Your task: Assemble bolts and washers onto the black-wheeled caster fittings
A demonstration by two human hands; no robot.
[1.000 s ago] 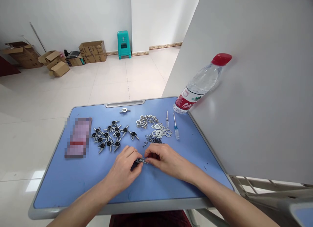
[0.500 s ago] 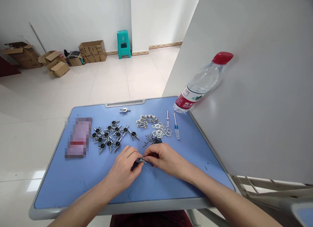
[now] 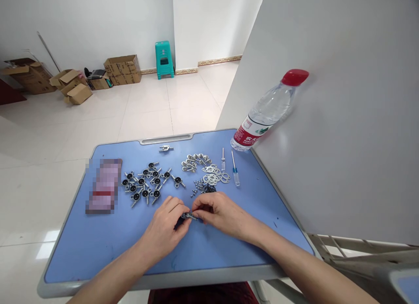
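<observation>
My left hand [image 3: 166, 223] is closed around a small metal fitting [image 3: 188, 215] with short pipe stubs, low over the front middle of the table. The fingertips of my right hand [image 3: 220, 214] are pinched together at the fitting's right side; whatever sits between them is too small to make out. Just beyond the right hand lie black rings [image 3: 209, 188] and a scatter of small screws [image 3: 197, 188]. Farther back are flat metal plates [image 3: 212, 178] and several silver lever-like pieces [image 3: 196, 160]. To the left spreads a group of similar fittings with black round centres [image 3: 145, 193].
Two screwdrivers, one short [image 3: 223, 160] and one long [image 3: 236, 175], lie at the right. A water bottle [image 3: 262, 116] leans by the grey panel [image 3: 347, 120]. One fitting [image 3: 166, 149] rests near the back edge of the blue table [image 3: 108, 247]. A blurred purple object [image 3: 106, 181] lies left.
The view has shifted slightly. Both hands stay at the fitting in nearly the same pose, with no clear movement of the parts on the table.
</observation>
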